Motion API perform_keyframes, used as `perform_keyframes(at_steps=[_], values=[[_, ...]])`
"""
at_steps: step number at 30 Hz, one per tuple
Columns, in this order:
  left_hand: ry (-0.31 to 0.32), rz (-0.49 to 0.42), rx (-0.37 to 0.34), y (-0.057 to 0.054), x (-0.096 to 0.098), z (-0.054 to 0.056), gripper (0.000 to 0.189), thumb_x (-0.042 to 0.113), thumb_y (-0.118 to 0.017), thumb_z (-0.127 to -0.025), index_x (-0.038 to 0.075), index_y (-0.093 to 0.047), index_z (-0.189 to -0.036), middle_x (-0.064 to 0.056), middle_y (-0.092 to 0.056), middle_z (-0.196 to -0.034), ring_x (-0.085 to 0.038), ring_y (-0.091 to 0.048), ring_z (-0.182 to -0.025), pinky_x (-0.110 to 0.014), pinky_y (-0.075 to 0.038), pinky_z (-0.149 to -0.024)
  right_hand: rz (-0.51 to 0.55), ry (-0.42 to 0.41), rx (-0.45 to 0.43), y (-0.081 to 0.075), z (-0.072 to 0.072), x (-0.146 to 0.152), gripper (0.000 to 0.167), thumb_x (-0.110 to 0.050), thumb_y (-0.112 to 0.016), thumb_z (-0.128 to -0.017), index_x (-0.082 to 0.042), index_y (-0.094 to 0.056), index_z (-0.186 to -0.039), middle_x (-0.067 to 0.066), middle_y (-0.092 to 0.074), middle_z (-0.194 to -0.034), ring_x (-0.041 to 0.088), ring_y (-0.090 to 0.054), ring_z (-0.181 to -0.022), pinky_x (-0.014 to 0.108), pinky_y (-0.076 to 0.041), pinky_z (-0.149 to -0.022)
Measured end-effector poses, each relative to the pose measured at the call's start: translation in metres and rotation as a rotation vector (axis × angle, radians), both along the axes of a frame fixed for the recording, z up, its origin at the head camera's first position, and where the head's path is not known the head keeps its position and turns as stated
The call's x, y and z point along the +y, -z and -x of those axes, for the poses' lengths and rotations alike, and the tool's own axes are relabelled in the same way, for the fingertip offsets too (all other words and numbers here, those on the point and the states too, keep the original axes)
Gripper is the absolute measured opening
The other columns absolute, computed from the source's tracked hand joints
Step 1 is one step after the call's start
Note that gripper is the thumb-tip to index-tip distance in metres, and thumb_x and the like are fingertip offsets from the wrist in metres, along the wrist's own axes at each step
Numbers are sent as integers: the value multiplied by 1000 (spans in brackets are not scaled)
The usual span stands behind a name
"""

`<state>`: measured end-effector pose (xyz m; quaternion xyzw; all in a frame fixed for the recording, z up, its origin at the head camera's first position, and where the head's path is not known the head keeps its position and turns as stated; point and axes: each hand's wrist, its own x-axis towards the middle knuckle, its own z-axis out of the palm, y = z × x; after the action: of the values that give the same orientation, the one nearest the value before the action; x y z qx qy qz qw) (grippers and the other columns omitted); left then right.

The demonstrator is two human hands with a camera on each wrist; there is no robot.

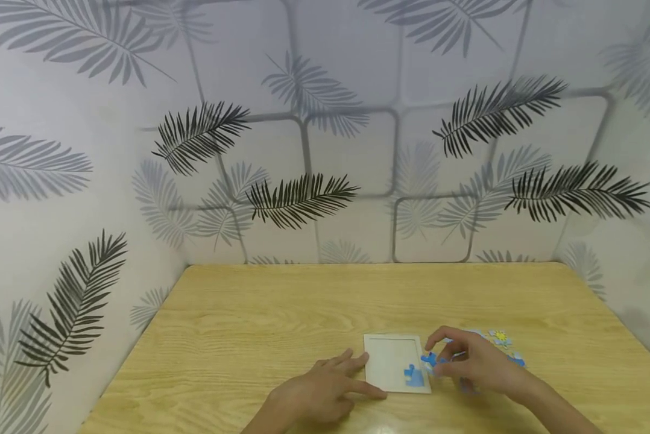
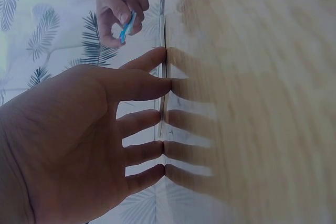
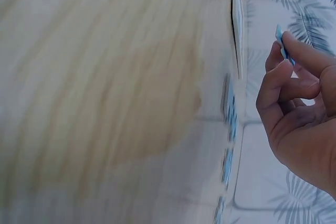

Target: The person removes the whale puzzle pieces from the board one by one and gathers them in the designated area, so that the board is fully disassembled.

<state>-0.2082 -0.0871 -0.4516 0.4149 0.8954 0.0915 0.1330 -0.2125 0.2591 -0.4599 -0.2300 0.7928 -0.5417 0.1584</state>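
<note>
A pale square puzzle tray [image 1: 387, 361] lies on the table, with a light-blue jigsaw piece [image 1: 414, 377] set in its near right corner. My left hand [image 1: 327, 386] rests with spread, straight fingers at the tray's left and near edges. In the left wrist view its fingertips [image 2: 144, 176] touch down at the table. Above the tray's right edge, my right hand [image 1: 479, 364] pinches a blue jigsaw piece [image 1: 429, 359] between thumb and fingers. The right wrist view shows that piece [image 3: 282, 45] edge-on, lifted off the table.
Several loose jigsaw pieces lie on the table right of the tray, partly hidden by my right hand; one shows a yellow sun [image 1: 500, 335], another is blue [image 1: 517, 360]. The wooden table [image 1: 249, 319] meets a leaf-patterned wall [image 1: 352, 229] at its far edge.
</note>
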Motion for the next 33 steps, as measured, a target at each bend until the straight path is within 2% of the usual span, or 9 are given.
perform_keyframes(at_steps=[7,8,11,14,19,25,33], values=[[28,-18,2,3,0,0,60,13,-56,-101,55,-55,-144,-2,-30,-170,-34,-29,-156,-61,-38,-116,-69,53,51,4,-9,39,23,-15,-67,-102,-7,-65,-123,7,-64,-86,0,-42,-52,20,-40,-42],[31,-18,1,3,0,0,60,13,-56,-101,55,-54,-144,-1,-29,-170,-34,-28,-156,-62,-38,-115,-86,66,68,5,-10,43,23,-16,-67,-102,-8,-67,-123,7,-66,-90,1,-44,-55,22,-41,-43],[30,-26,-2,3,-1,-1,60,13,-55,-101,55,-55,-144,-1,-29,-170,-34,-27,-156,-65,-38,-114,-143,96,109,7,-14,55,22,-17,-67,-102,-11,-70,-123,4,-69,-99,3,-53,-72,24,-47,-54],[18,-43,-8,3,-2,-2,60,13,-55,-100,55,-55,-144,0,-30,-170,-33,-27,-156,-64,-37,-115,-184,89,162,9,-15,67,22,-14,-67,-101,-10,-70,-122,2,-69,-101,7,-58,-82,26,-50,-63],[8,-54,-9,2,-2,-2,60,13,-55,-101,55,-55,-143,0,-30,-170,-33,-27,-156,-63,-37,-115,-239,53,233,9,-16,85,18,-6,-71,-96,-7,-66,-113,-5,-67,-87,7,-61,-72,25,-50,-61],[13,-37,-14,-1,-2,0,60,14,-55,-101,56,-55,-144,0,-29,-170,-34,-27,-156,-65,-38,-114,-306,71,288,12,-17,90,14,-9,-75,-94,-17,-64,-98,-11,-64,-85,2,-56,-73,24,-45,-58],[16,-38,-52,-3,-1,4,58,14,-55,-102,55,-56,-143,0,-30,-170,-34,-27,-156,-64,-38,-114,-399,138,302,12,-18,85,18,-17,-82,-88,-20,-65,-94,-13,-62,-90,1,-51,-78,23,-46,-64]])
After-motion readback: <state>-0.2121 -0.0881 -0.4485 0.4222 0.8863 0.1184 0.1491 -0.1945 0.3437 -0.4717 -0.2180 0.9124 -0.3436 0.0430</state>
